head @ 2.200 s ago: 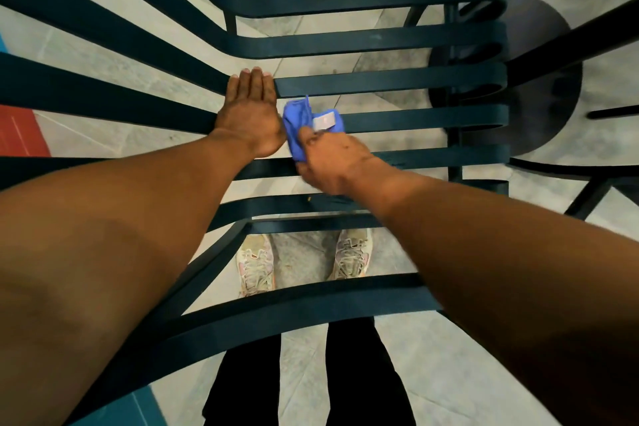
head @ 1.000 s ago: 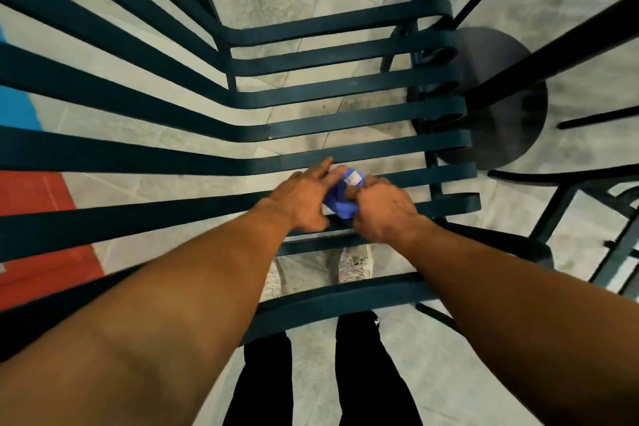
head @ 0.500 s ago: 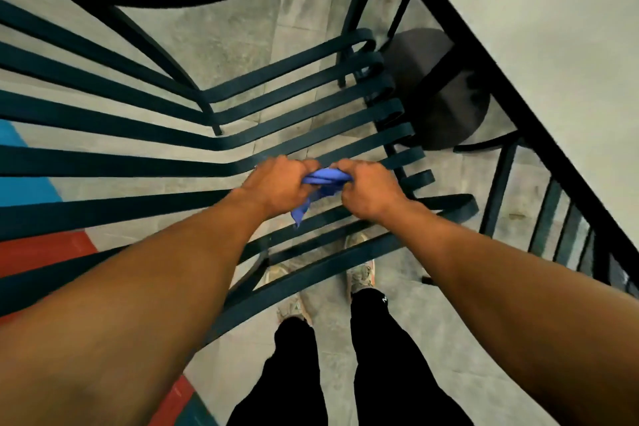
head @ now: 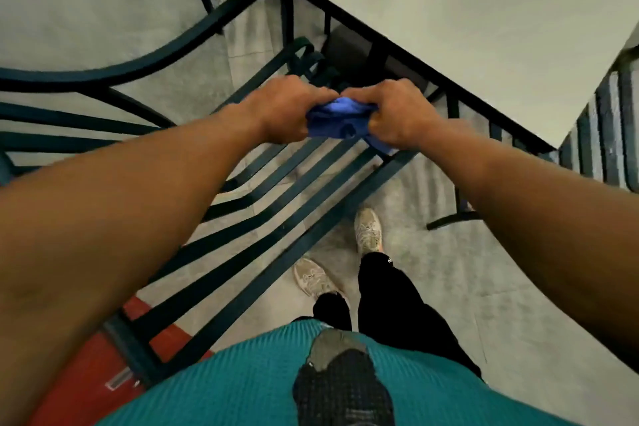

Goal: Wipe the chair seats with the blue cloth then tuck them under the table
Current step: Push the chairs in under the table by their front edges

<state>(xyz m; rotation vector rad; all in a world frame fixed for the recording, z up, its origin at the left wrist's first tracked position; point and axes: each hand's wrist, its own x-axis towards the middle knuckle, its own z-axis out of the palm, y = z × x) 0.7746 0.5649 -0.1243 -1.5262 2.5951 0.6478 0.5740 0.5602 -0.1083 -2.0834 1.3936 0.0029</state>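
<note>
A dark teal slatted metal chair [head: 283, 183] stands below me, its seat slats running toward the table. The blue cloth [head: 337, 121] is bunched between my two hands above the seat's far end. My left hand [head: 283, 111] grips its left side with curled fingers. My right hand [head: 394, 114] grips its right side, and a corner of cloth hangs below that hand. The pale table top [head: 466, 28] fills the upper right, its dark edge just beyond my hands.
The table's dark round base [head: 349, 48] sits on the grey floor past the chair. Another slatted chair [head: 608, 135] shows at the right edge. A curved armrest [head: 193, 34] arcs at upper left. My feet [head: 368, 228] stand right of the chair. Red floor marking lies at lower left.
My left hand left the slat and joined my right on the cloth. Both hands rose off the seat with it. My view swung up and right, showing the table top.
</note>
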